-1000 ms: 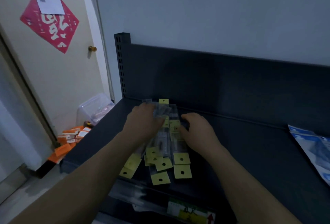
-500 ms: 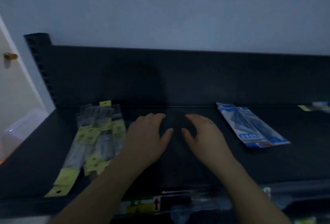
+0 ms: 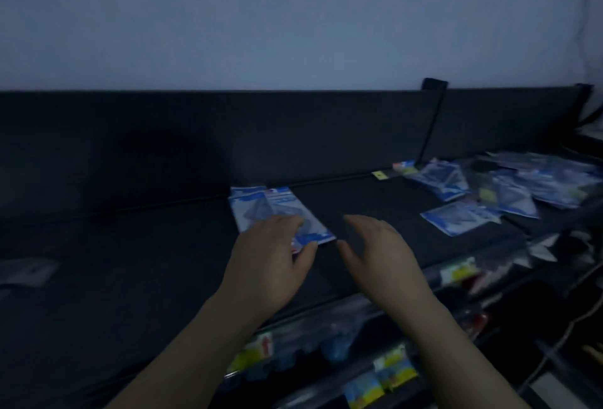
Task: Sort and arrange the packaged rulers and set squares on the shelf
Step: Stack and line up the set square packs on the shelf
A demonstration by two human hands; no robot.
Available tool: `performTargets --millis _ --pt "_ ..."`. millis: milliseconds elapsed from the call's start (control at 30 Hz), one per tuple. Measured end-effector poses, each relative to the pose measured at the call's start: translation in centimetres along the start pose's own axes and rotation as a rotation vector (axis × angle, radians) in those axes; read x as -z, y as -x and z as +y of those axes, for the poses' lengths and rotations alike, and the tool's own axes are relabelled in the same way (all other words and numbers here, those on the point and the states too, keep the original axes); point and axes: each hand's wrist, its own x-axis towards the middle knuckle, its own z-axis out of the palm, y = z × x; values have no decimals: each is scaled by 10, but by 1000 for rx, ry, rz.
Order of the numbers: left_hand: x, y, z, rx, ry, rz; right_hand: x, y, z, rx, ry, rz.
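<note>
Two blue-and-white set square packets lie side by side on the dark shelf, near its back panel. My left hand hovers over their near ends, fingers spread, holding nothing. My right hand is just to the right of the packets, open, palm turned inward above bare shelf. A loose heap of more blue set square packets lies at the right end, with one packet nearer the front. The yellow-tagged ruler packets are out of view.
A dark back panel runs behind the shelf, with an upright post at the right. A clear packet shows at the far left. Lower shelves hold colourful packaged goods. A grey wall rises above.
My view has swung right along the shelf: the yellow-tagged rulers have left the frame and the right-hand heap has appeared. Both hands have moved from the rulers to the two blue packets, still empty.
</note>
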Motion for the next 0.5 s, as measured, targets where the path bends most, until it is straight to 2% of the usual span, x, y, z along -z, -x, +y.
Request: performTargets --millis 233,500 --pt "-85 -51 99 -90 61 -81 60 2 122 -98 96 -38" --pt "-147 -121 165 -144 59 -170 88 -14 216 -236 94 -56"
